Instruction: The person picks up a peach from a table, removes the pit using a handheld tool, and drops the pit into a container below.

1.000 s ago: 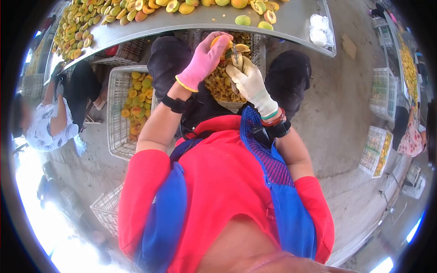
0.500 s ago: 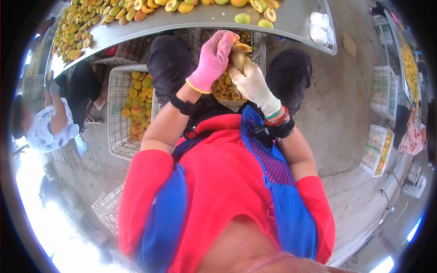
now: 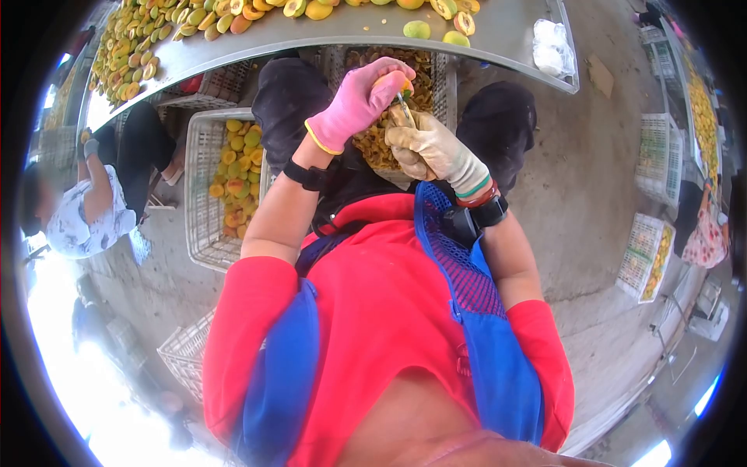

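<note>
My left hand (image 3: 358,101), in a pink glove, is closed around a yellow-orange fruit (image 3: 405,83), probably a peach, mostly hidden by the fingers. A small hand tool (image 3: 402,114) with a thin metal end and brownish handle is gripped in my right hand (image 3: 436,145), which wears an off-white, stained glove. The tool's metal end points up at the fruit and appears to touch it. Both hands are over a crate (image 3: 444,86) between my knees, which contains yellowish fruit scraps (image 3: 373,145).
A metal table (image 3: 346,31) ahead carries piled cut fruit (image 3: 136,58) and a white plastic bag (image 3: 552,48). At left stands a white crate (image 3: 204,241) of fruit. People sit at left (image 3: 85,214) and right (image 3: 700,233), near more crates (image 3: 640,257).
My right hand has drawn down from the fruit and turned, exposing the tool's thin metal end. My left hand has shifted slightly down and tilted, still around the fruit.
</note>
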{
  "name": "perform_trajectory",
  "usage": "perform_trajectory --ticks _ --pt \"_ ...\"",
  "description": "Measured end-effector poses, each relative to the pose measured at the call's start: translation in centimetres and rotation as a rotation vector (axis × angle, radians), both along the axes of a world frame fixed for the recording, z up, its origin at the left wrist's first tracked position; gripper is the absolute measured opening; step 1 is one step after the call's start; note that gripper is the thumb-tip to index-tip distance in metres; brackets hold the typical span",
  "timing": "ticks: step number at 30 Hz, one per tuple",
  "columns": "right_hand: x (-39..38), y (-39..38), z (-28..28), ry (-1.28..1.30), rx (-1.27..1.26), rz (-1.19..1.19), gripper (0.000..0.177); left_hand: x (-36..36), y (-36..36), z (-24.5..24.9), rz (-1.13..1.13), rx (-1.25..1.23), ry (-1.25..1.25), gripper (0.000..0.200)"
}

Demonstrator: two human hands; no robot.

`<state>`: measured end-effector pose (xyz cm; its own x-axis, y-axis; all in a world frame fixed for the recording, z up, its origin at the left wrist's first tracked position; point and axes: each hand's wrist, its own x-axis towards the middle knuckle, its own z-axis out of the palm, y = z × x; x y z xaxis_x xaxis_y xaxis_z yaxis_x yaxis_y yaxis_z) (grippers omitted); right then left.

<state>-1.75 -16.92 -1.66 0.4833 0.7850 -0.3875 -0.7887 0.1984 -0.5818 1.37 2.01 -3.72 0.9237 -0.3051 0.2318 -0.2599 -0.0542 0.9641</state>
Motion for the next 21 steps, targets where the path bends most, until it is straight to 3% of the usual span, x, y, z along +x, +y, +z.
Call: perform_trajectory --ticks 6,9,12,15,19,21 --pt "0.1 -0.3 -1.0 -0.007 0.045 0.109 0.013 -0.5 0.5 -0.4 -0.024 0.037 0.065 0.047" --pt "0.2 -0.5 -0.9 -0.021 0.021 0.155 0.015 -0.5 0.7 -0.1 -0.029 0.149 -0.072 0.047" --pt "-0.2 -0.4 -0.1 -0.012 0.01 0.181 0.019 -0.5 0.3 0.5 -0.043 0.122 -0.116 0.049" --pt "-0.2 -0.1 -1.0 -0.011 0.008 0.179 0.017 -0.4 0.2 0.1 0.045 -0.117 0.0 0.053" --pt "-0.7 0.6 -1.6 -0.297 -0.276 0.061 0.022 -0.1 2.1 1.0 0.163 -0.242 0.087 0.055" --pt "-0.8 1.2 -5.2 -0.787 -0.486 -0.196 0.024 -0.7 3.7 1.6 0.281 -0.196 0.019 0.046"
